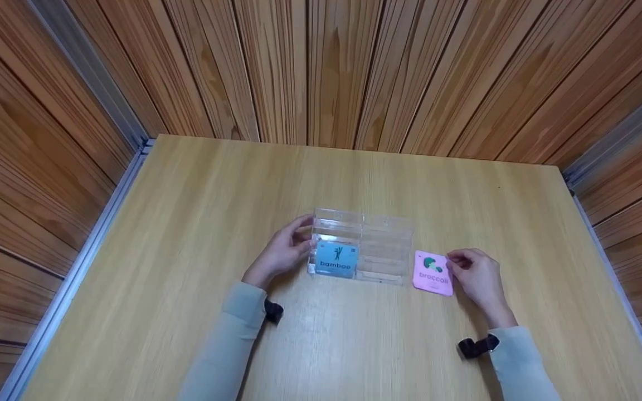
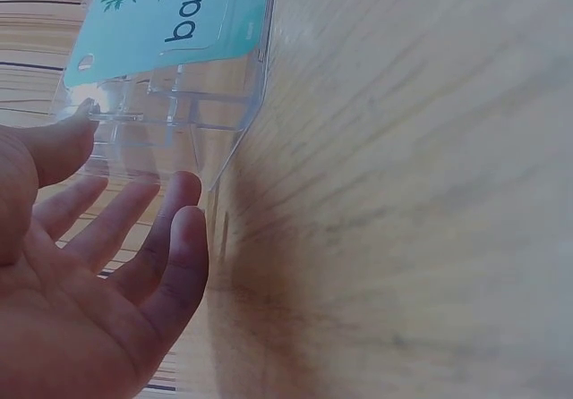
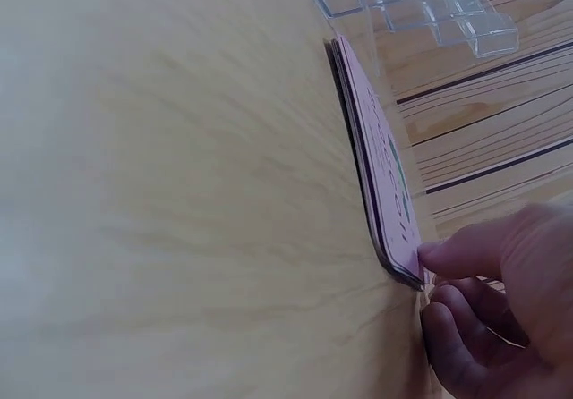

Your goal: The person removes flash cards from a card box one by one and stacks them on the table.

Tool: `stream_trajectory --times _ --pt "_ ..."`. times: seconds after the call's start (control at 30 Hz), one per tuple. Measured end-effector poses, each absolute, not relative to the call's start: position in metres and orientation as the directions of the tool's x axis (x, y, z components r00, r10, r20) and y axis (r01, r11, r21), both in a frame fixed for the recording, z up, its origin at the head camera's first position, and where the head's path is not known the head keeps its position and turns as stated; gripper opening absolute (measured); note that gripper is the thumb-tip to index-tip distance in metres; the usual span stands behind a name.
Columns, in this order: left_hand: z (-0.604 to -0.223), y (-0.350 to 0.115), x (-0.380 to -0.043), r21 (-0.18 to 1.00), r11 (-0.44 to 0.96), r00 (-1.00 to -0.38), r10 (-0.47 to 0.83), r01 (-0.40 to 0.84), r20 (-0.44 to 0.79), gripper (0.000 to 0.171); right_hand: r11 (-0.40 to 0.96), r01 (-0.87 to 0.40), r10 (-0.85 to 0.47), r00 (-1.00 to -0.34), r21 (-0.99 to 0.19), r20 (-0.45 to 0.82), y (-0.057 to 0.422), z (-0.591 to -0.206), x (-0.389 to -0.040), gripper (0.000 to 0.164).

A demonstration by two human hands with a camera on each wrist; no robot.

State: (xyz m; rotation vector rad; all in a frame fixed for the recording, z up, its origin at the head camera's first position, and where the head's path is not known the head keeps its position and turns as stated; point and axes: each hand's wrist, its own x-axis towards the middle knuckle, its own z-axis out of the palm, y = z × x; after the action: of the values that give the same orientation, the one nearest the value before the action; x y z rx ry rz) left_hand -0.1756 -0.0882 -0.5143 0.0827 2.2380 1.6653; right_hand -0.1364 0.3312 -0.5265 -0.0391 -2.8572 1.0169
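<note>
A clear plastic card stand [image 1: 383,248] with stepped tiers and two columns sits mid-table. Its lower left slot holds a blue bamboo card [image 1: 336,259]. My left hand [image 1: 285,250] holds the stand's left side, thumb at the front and fingers around the edge. Right of the stand lies a stack of cards [image 3: 369,180], topped by a pink broccoli card [image 1: 432,273]. My right hand [image 1: 478,277] pinches the broccoli card's right edge between thumb and fingers. In the right wrist view, the thumb lies on the pink face, with the other fingers curled below.
The wooden table [image 1: 343,345] runs back to a wood-panelled wall [image 1: 332,72]. Metal rails [image 1: 70,289] border the table's sides. A dark wrist camera [image 1: 273,312] sits at the left cuff and another dark camera [image 1: 477,346] at the right.
</note>
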Motion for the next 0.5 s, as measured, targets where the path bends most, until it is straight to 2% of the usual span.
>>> stream_trajectory --times 0.5 --pt "-0.517 -0.087 -0.177 0.936 0.310 -0.936 0.249 -0.168 -0.251 0.062 0.690 -0.046 0.037 -0.994 -0.723 0.099 0.314 -0.509 -0.128 0.018"
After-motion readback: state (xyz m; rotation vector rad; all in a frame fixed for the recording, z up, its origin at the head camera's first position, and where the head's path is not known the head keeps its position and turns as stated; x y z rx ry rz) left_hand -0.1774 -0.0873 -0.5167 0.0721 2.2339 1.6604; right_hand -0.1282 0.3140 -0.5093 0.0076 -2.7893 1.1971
